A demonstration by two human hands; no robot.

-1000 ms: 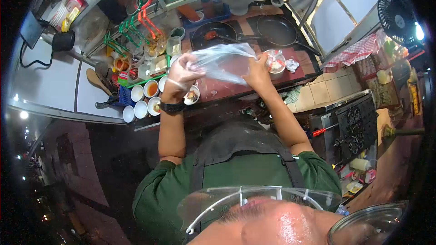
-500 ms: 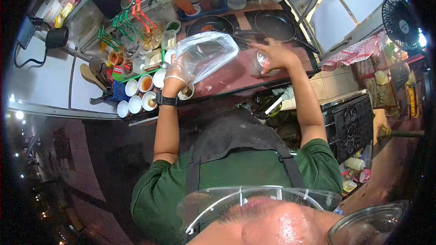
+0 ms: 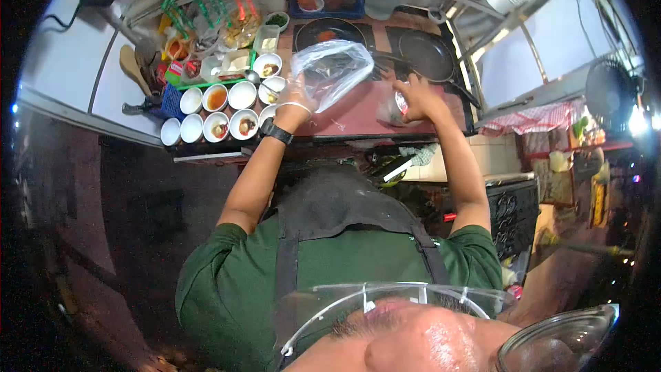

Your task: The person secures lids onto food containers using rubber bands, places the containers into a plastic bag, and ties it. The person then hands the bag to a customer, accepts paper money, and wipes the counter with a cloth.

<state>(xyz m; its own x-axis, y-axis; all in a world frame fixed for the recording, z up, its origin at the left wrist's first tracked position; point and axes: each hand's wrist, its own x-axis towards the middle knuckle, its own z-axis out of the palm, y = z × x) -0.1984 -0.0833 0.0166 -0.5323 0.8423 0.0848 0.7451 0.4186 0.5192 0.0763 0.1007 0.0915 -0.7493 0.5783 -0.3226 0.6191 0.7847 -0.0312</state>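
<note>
Plastic bag [image 3: 333,74], clear and thin with crinkled, whitish edges, is gaping into a wide loop above the reddish table [image 3: 350,116]. The left hand [image 3: 299,98] is holding it at its left side, the fingers partly hidden by the film, so their exact grip I cannot tell. A white band is circling this hand, above a black watch [image 3: 276,131]. The right hand [image 3: 418,98] is reaching down over a clear wrapped container [image 3: 393,109] with a red mark, its fingers curving and slightly parted at the container's top. The container is standing on the table, right of the bag.

White bowls [image 3: 242,95] are crowding the table to the left of the left hand, one partly behind its wrist. Beyond the bag a frying pan [image 3: 323,29] is sitting, with a second pan [image 3: 422,55] beyond the right hand. Bare table is showing between bag and container, running forward to the near edge.
</note>
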